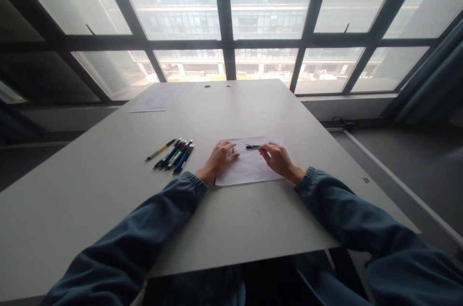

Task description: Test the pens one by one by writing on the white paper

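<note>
A white sheet of paper [249, 168] lies on the grey table [108, 185] in front of me. My left hand [220, 157] rests on the sheet's left edge, fingers loosely curled and pressed down on it. My right hand [278, 157] is over the sheet's right part, its fingers pinched on the end of a dark pen with green on it [252, 146], which points left just above the paper. Both arms wear dark blue sleeves.
Several pens [173, 154] lie side by side left of the sheet, one of them yellow. Another sheet of paper [157, 99] lies at the table's far left. Large windows run behind the table's far edge; a curtain [430, 84] hangs at the right.
</note>
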`<state>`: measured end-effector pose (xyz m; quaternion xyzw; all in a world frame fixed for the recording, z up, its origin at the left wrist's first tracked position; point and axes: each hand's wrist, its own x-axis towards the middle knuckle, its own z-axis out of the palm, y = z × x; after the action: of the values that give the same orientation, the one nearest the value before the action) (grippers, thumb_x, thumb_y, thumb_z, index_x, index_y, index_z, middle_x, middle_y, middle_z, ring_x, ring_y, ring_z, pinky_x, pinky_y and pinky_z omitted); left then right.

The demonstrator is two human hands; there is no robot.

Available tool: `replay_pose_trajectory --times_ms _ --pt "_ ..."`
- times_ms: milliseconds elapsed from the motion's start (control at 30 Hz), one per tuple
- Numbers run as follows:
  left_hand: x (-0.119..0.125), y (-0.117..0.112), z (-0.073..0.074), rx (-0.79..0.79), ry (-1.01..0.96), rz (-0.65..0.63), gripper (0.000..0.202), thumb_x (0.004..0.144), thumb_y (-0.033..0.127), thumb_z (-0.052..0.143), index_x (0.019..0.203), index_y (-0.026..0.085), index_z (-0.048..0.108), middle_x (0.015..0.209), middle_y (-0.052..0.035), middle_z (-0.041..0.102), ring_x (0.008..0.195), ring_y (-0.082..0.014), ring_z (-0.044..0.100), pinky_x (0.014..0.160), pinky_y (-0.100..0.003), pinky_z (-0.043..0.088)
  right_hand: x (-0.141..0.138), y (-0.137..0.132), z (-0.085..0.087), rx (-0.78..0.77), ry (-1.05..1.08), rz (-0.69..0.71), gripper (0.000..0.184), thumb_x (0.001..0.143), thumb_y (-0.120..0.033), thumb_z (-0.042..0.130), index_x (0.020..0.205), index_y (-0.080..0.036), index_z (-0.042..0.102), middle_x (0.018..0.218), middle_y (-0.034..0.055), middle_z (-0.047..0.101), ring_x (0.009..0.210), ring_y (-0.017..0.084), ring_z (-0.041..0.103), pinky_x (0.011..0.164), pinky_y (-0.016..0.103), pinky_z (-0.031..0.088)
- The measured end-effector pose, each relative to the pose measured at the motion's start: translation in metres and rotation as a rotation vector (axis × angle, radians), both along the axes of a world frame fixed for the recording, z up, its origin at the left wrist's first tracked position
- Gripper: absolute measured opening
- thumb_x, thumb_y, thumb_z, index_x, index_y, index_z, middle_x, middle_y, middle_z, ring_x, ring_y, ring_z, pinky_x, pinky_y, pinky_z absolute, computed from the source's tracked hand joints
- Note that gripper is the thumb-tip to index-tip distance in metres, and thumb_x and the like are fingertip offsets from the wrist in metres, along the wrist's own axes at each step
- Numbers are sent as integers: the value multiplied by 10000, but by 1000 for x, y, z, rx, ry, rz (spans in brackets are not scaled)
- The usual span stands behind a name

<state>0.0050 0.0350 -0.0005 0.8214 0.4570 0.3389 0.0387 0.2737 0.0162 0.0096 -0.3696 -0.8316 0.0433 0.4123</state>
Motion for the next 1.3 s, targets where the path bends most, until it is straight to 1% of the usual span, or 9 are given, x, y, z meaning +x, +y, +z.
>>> replay_pose_trajectory --times_ms 133,267,367,433,567,667,833,1100,1300 --pt "-1 -2 1 -10 -27 -39 139 878 260 665 929 194 776 922 -75 690 885 -223 641 880 -382 526 0 0 -1 -1 3 -3 175 986 -233 545 906 -196 696 796 61 687 742 186 626 723 291 473" --pt "0 -7 7 -37 -48 -45 169 907 257 630 862 187 777 836 -57 681 730 -175 629 732 -307 520 1 1 -2 -6 14 8 178 987 -230 543 910 -197 700 813 63 693 759 186 630 736 290 479" --pt "4 -10 12 -34 -112 -42 196 913 328 653 844 181 763 788 -45 714 692 -165 641 701 -285 515 1 1 -2 -9 16 15 176 988 -227 543 913 -194 699 813 61 692 764 184 631 744 289 479" --pt "9 -13 15 -50 -223 -32 223 917 377 659 875 180 754 759 -35 735 676 -160 658 691 -276 524 1 1 -2 -10 16 22 170 987 -218 543 920 -191 696 807 58 689 767 183 630 749 290 479" --pt "17 -16 17 -78 -426 -32 249 882 416 702 942 177 741 844 -47 770 737 -172 700 728 -295 564 1 1 -2 -9 24 35 156 985 -207 543 929 -194 687 811 56 688 772 186 630 755 293 482" --pt "20 -18 17 -96 -470 -80 262 876 415 711 977 174 737 900 -61 777 784 -180 711 763 -313 579 1 0 -1 -6 20 63 157 987 -196 536 925 -198 680 820 54 694 783 187 633 762 295 483" --pt "21 -22 21 -95 -397 -134 242 899 407 686 1004 203 766 918 -54 786 782 -180 706 744 -320 569 0 -2 1 -10 -10 69 169 996 -199 527 928 -202 681 825 61 701 788 188 638 765 298 486" --pt "23 -27 27 -105 -379 -136 253 919 426 663 986 203 765 893 -46 788 805 -186 718 733 -317 534 0 -1 0 -7 -30 69 169 998 -216 533 942 -203 692 846 64 711 797 187 641 773 298 484" --pt "23 -26 25 -52 -350 -135 209 909 396 678 954 208 758 862 -33 774 770 -167 694 724 -305 524 -1 -2 2 20 -77 73 160 987 -210 548 931 -204 698 854 68 721 799 195 637 779 309 476"
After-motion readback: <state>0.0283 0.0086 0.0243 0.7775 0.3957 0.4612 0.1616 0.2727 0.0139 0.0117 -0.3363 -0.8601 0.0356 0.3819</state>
